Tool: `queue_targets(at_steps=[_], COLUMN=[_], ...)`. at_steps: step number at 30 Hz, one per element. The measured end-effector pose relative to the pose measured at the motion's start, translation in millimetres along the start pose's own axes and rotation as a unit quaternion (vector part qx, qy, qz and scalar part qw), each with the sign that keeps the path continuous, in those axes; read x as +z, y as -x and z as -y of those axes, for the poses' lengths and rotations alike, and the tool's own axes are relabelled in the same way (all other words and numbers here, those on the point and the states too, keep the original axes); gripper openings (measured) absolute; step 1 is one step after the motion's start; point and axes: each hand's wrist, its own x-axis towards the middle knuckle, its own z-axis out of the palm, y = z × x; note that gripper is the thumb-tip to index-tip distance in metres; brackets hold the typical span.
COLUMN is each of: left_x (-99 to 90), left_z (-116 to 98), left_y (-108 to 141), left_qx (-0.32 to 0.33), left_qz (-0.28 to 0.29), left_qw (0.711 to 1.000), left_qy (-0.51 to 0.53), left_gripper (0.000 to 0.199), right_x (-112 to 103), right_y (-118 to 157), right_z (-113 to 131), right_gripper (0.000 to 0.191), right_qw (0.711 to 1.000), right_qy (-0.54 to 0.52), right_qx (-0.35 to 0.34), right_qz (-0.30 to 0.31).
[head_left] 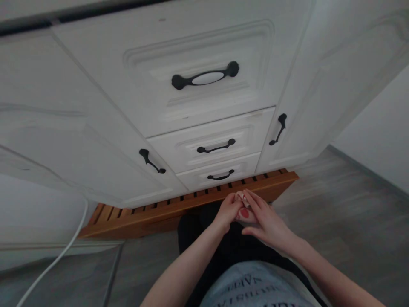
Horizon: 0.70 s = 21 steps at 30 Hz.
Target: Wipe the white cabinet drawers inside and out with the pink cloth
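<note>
Between my left hand [229, 211], curled on it, and loosely spread right hand [266, 215], I seem mid-handling a bundle [245, 213], the next move likely calling for steady fingers.

item: one small object [245, 214], pale, whitish-pink, with a rounded red patch on the side turned up to the viewer. smaller reddish and dark markings near its far end. held between left hand [231, 208] and right hand [262, 214]; left fingers curled at its left edge, right fingers laid over its far and right part. outline largely covered, so full shape, material and whether folded: cannot tell.
</note>
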Motion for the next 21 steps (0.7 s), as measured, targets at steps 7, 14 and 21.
queue_targets(at_steps=[7, 14, 21], left_x=[-17.5, -33.4, -20.1], left_z=[-6, -26, -48], left_y=[11, 20, 22], left_qx=[0.060, 0.143, 0.191], left_qz=[0.080, 0.224, 0.268], left_qw=[0.995, 0.943, 0.860], left_qy=[-0.013, -0.201, -0.390], left_gripper=[0.026, 0.022, 0.021], right_x=[-16, -55, -57], right_y=[-5, -18, -32], right_z=[-15, -8, 28], right_gripper=[0.097, 0.103, 0.132], right_qw=[0.977, 0.991, 0.951], right_qy=[-0.206, -0.117, -0.121], right_qx=[0.050, 0.012, 0.004], right_qz=[0.010, 0.057, 0.285])
